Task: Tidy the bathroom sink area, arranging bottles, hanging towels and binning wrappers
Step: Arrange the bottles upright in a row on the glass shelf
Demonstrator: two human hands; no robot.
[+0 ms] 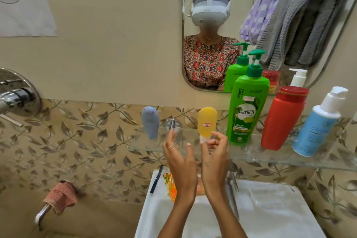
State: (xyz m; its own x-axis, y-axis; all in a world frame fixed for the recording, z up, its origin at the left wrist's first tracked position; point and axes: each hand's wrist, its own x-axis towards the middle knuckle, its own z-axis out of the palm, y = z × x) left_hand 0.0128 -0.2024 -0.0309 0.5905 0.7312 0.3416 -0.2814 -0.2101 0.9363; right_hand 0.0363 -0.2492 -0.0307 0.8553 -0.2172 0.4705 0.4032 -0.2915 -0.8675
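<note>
A glass shelf (pixel 270 158) above the sink carries a grey-blue squeeze bottle (pixel 150 123), a yellow squeeze bottle (pixel 207 120) standing on its white cap, a green pump shampoo bottle (pixel 247 106), a red bottle (pixel 284 120) and a blue-and-white pump bottle (pixel 316 127). My left hand (pixel 179 156) is raised before the shelf with straight, spread fingers and holds nothing. My right hand (pixel 214 154) hovers at the yellow bottle's cap with loosely curled fingers; I cannot tell whether it touches the cap. An orange wrapper (pixel 172 185) lies on the sink rim. Grey towels (pixel 309 19) and a purple towel (pixel 268 6) hang top right.
The white sink (pixel 270 208) with its chrome tap (pixel 231 179) lies below my arms. A dark thin stick (pixel 156 179) rests beside the wrapper. A red checked cloth (pixel 59 195) hangs on a rail at lower left. A shower mixer (pixel 15 92) juts from the left wall.
</note>
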